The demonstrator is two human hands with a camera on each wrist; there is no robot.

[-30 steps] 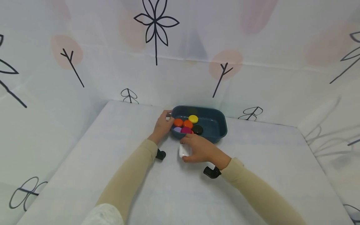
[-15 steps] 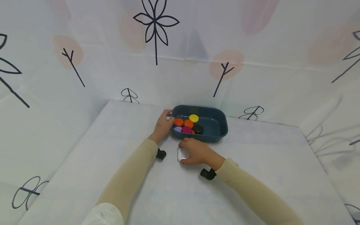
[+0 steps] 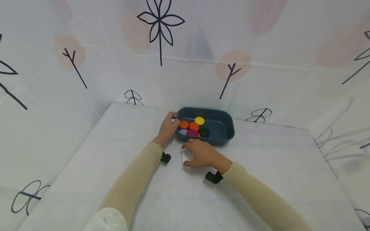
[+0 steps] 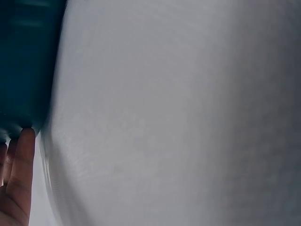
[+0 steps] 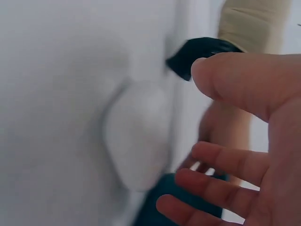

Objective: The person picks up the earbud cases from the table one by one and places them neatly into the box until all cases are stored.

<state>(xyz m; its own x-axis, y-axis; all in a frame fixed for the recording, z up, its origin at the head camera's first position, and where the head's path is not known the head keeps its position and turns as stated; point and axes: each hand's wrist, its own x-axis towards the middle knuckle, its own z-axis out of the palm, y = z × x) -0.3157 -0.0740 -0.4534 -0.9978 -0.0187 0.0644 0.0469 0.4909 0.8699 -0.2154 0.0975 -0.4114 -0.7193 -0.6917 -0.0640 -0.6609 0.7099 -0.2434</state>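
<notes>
A dark teal tray [image 3: 221, 128] stands near the back of the table. My left hand [image 3: 167, 129] touches its left end; in the left wrist view the fingers [image 4: 23, 162] reach out straight against the tray's wall. Just in front of the tray, a small white rounded block [image 3: 186, 156] lies on the table. My right hand [image 3: 202, 154] hovers around that block, thumb and fingers spread. In the right wrist view a gap shows between the fingers and the white block [image 5: 138, 136], which is blurred there.
Several glossy round pieces lie in the tray's left half, among them a yellow one [image 3: 199, 121], a black one [image 3: 204, 132] and a magenta one [image 3: 192, 132]. A patterned cloth wall [image 3: 188, 83] rises right behind the tray.
The white block has come slightly toward me, away from the tray, in my right hand. The fingers have since loosened from it. My left hand has stayed at the tray.
</notes>
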